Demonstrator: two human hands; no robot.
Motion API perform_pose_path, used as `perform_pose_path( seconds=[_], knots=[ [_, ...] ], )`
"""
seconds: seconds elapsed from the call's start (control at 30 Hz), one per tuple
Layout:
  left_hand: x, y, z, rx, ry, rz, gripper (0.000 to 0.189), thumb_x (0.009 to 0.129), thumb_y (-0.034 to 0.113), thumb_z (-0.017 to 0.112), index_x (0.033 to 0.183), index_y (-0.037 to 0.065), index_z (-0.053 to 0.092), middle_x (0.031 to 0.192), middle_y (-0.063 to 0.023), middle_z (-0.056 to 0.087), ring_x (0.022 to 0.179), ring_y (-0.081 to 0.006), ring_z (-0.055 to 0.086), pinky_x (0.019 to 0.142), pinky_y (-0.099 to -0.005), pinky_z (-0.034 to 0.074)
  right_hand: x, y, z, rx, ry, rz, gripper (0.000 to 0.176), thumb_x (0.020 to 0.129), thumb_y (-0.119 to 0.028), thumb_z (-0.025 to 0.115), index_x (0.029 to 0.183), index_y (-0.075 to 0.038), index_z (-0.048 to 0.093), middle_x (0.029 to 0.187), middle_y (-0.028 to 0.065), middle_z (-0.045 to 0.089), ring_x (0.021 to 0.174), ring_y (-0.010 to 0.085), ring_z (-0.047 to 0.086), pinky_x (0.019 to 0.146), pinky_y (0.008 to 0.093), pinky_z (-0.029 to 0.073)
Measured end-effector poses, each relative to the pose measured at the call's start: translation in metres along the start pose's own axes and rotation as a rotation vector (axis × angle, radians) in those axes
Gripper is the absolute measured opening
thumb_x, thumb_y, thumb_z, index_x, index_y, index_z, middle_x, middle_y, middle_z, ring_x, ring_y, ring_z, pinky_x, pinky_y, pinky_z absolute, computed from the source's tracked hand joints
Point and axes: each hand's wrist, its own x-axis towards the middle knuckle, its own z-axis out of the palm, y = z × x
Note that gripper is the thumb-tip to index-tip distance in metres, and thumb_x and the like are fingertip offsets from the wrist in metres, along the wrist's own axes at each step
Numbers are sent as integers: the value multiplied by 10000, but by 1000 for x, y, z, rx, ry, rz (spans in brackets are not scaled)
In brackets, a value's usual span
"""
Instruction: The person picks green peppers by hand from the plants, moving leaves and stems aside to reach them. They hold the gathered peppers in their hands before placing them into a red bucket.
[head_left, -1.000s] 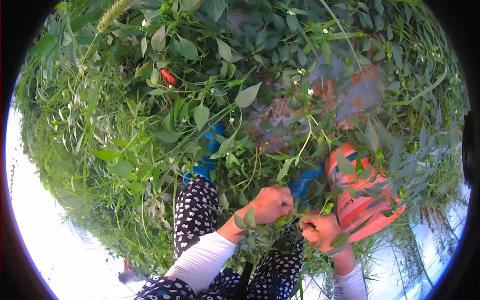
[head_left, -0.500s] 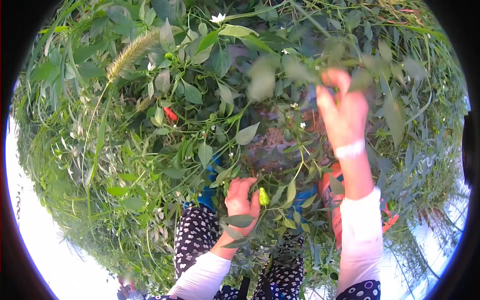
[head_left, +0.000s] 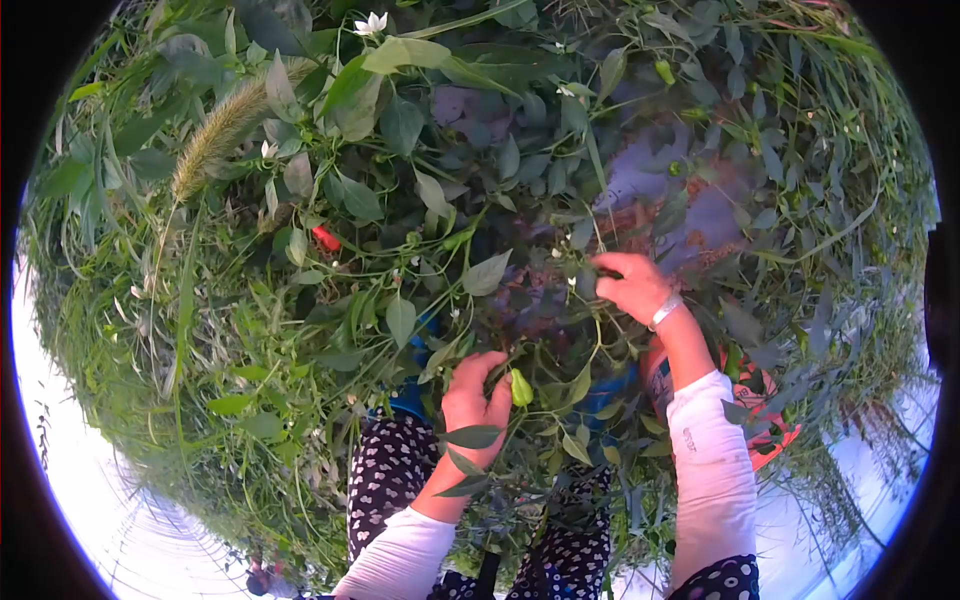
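My left hand [head_left: 474,398] is low in the middle, its fingers curled, with thumb and forefinger at the stem end of a light green pepper [head_left: 521,388]. A few long leaves [head_left: 472,437] lie across its wrist. Farther up and to the right, my right hand [head_left: 636,289] has its fingers bent inward among thin stems and small white blossoms [head_left: 571,282]. I cannot tell what is between those fingers. Pepper plants with dark green leaves [head_left: 486,272] surround both hands.
A red pepper [head_left: 325,239] hangs on the left, and a green one [head_left: 665,71] high on the right. A red-orange container [head_left: 785,440] stands beside my right forearm. Grey sheeting [head_left: 640,170] shows between plants. A bristly grass head [head_left: 225,140] leans at upper left.
My right hand has come down and to the left, out of the upper leaves, which have swung away. My left hand stays nearly in place by the light green pepper.
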Motion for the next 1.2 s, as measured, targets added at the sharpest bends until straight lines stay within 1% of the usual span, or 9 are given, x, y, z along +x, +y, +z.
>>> perform_pose_path(
  seconds=[0.1,0.2,0.33,0.47,0.53,0.63,0.9,0.97,1.2],
  knots=[
    [0,1,3,17,0,-8,263,777,75,628,1031,21,585,982,-197,593,996,-364,559,862,-383,433,-1,15,-17,31,208,192,491,739,-291,711,1160,-72,586,1063,121,634,814,189,615,686,299,485],
    [-2,4,5,4,-13,-37,265,779,76,630,1032,14,585,991,-200,591,993,-354,562,860,-378,433,21,-25,-52,986,528,-113,335,845,-118,588,1170,-39,561,1028,103,628,509,73,471,435,201,351],
    [3,5,-1,-5,-28,-45,273,781,78,632,1039,6,583,1006,-201,588,981,-341,567,856,-368,435,118,-54,-49,304,638,5,400,773,-13,579,1170,-61,574,888,72,630,542,110,496,497,246,416],
    [2,4,0,-14,-23,-33,281,784,76,629,1050,-1,579,1004,-193,589,927,-314,585,819,-347,450,166,-59,-49,29,486,16,441,763,12,568,1191,-94,572,892,45,621,600,105,504,535,241,418],
    [3,6,-3,-28,-31,-41,283,784,74,627,1052,-2,578,1001,-189,590,911,-303,590,807,-339,455,137,-82,-59,705,150,-119,467,767,12,551,1220,-99,548,942,26,612,662,86,491,579,231,410],
    [1,7,-2,-88,-48,-77,284,782,70,628,1052,-6,577,998,-178,593,887,-274,599,791,-323,459,104,-88,-86,900,58,-440,459,773,16,537,1217,-98,544,999,21,590,691,71,464,607,230,396],
    [-4,-7,11,-329,-67,-107,271,823,77,607,1071,-29,572,999,-107,621,890,-156,579,801,-271,447,21,-88,-148,1138,150,-743,365,852,-127,599,1207,-123,514,1094,85,546,805,129,496,654,318,454],
    [-7,3,11,-471,-98,-276,258,840,76,589,1077,-24,572,982,-74,615,892,-128,560,795,-247,441,9,-88,-158,1317,59,-709,355,862,-176,601,1205,-136,516,1104,101,556,879,152,534,675,321,470],
    [-17,2,22,-652,-135,-250,212,889,75,552,1080,-14,568,977,-19,600,888,-84,537,799,-210,415,0,-85,-144,1395,162,-621,236,862,-252,584,1050,-112,551,1128,102,575,1038,248,546,605,321,518]
  ],
)
